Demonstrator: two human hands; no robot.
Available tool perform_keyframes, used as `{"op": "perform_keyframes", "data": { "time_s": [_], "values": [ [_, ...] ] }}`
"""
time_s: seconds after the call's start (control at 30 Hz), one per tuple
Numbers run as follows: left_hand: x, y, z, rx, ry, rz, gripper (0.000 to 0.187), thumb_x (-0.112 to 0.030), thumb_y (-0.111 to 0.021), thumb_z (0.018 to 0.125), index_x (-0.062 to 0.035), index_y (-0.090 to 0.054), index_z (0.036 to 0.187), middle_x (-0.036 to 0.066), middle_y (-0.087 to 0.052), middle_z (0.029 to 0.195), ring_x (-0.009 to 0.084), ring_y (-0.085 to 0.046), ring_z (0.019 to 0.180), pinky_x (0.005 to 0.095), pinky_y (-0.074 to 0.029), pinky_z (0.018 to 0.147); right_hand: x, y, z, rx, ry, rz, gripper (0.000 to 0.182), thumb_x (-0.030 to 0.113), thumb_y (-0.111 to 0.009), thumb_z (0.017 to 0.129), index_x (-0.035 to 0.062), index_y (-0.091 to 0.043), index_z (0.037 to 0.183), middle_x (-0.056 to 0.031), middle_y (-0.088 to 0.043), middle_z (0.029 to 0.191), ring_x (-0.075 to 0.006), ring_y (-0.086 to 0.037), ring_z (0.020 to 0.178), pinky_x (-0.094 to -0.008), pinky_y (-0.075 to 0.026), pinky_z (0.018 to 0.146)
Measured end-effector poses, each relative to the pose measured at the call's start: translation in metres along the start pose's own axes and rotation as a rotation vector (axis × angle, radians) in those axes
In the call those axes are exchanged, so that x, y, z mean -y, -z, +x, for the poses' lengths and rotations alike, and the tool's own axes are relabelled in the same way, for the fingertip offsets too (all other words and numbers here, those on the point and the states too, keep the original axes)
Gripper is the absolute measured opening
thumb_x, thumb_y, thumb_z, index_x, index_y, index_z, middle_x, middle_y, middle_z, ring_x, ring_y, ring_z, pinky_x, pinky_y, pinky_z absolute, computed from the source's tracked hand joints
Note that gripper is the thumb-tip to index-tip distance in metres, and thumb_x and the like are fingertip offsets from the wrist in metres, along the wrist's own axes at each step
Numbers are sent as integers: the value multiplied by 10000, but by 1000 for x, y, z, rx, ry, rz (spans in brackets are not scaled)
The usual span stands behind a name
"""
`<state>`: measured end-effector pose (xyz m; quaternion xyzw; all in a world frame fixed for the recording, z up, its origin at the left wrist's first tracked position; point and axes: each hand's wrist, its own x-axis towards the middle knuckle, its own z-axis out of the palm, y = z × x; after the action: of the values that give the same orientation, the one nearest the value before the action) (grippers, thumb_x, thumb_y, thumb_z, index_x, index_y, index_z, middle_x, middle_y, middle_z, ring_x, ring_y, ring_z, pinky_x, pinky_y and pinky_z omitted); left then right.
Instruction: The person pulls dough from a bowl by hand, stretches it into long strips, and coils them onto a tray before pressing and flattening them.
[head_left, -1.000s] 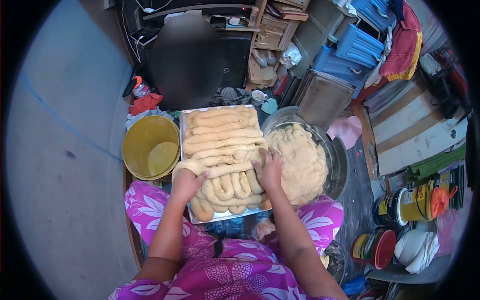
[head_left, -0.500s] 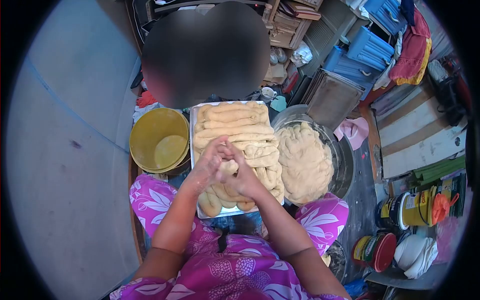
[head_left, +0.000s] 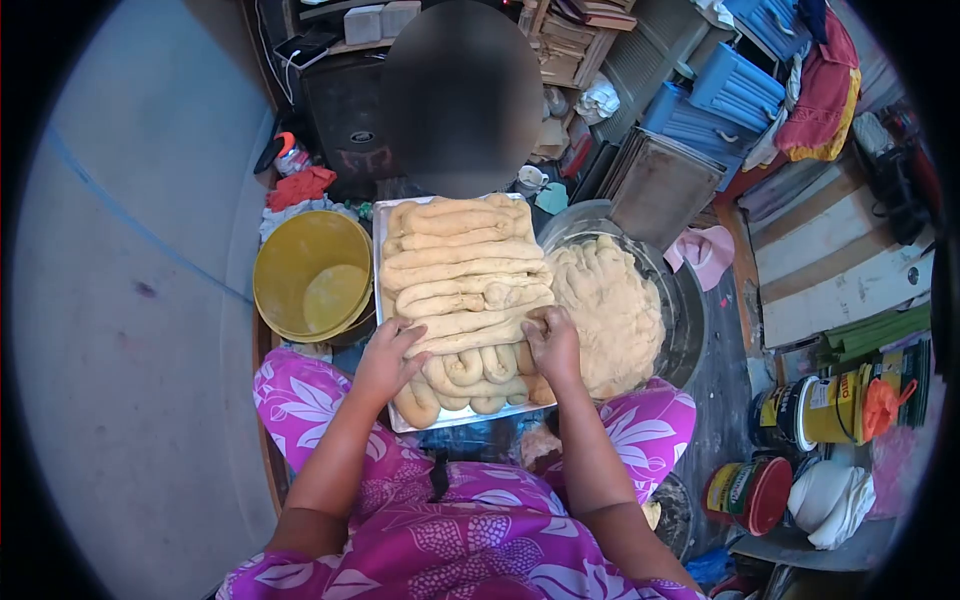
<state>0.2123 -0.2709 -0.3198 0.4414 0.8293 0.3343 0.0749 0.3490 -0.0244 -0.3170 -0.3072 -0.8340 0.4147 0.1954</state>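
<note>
A metal tray (head_left: 383, 225) in front of me holds several thick dough ropes laid crosswise in layers, some folded over at the near end. One long dough rope (head_left: 465, 327) lies across the pile between my hands. My left hand (head_left: 388, 360) has its fingers and thumb around the left end of this rope. At the right end, my right hand (head_left: 553, 345) curls its fingers onto the dough. Part of each rope end is hidden under the fingers.
Right of the tray, a large metal basin (head_left: 690, 330) holds a big mass of dough (head_left: 608, 310). A yellow bucket (head_left: 310, 265) stands on the left. Dark flat pans (head_left: 665, 190) lean behind the basin. Paint-type buckets (head_left: 750, 495) are at far right.
My hands were together above the tray with a pale bit of dough between them. They have moved apart and down to the two ends of a dough rope on the pile.
</note>
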Motion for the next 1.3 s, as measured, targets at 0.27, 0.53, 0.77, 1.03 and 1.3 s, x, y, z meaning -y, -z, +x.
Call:
{"op": "perform_keyframes", "data": {
  "time_s": [0.27, 0.53, 0.77, 1.03, 1.3],
  "values": [
    [-19, -1, 9, 18, -96, 158, 520, -291, -675, 759, -145, -535, 1238, 143, -368, 1375, 352, -271, 1309, 501, -223, 1039, 18, -4, -19, 312, 347, -541, 643, 407, -624, 781, 189, -401, 1344, -136, -303, 1433, -328, -244, 1335, -581, -116, 1060],
    [-4, -17, 23, 2, -73, 379, 479, -327, -572, 837, -237, -480, 1298, 121, -259, 1453, 309, -167, 1368, 540, -122, 1072, 9, -27, -4, 267, 303, -618, 628, 456, -521, 842, 229, -324, 1393, -94, -229, 1477, -312, -161, 1371, -624, -40, 1050],
    [-44, -34, 27, 44, -115, 417, 604, -423, -542, 835, -129, -407, 1344, 152, -293, 1433, 319, -201, 1356, 526, -106, 1086, 21, -27, -4, 301, 308, -614, 739, 516, -502, 831, 92, -286, 1397, -156, -223, 1465, -317, -148, 1373, -596, -32, 1065],
    [-21, -34, 33, 82, -67, 363, 658, -428, -556, 826, -106, -361, 1366, 126, -335, 1416, 290, -251, 1342, 484, -119, 1097, 26, -62, 2, 253, 364, -573, 733, 471, -451, 872, -40, -272, 1367, -257, -255, 1418, -341, -209, 1350, -487, -99, 1102],
    [-18, -30, 33, 90, -107, 345, 630, -348, -613, 785, -78, -415, 1318, 113, -360, 1402, 280, -264, 1336, 470, -124, 1101, 39, -52, -5, 379, 370, -648, 726, 516, -409, 875, 24, -267, 1391, -144, -222, 1470, -293, -184, 1367, -540, -43, 1090]
  ]
}}
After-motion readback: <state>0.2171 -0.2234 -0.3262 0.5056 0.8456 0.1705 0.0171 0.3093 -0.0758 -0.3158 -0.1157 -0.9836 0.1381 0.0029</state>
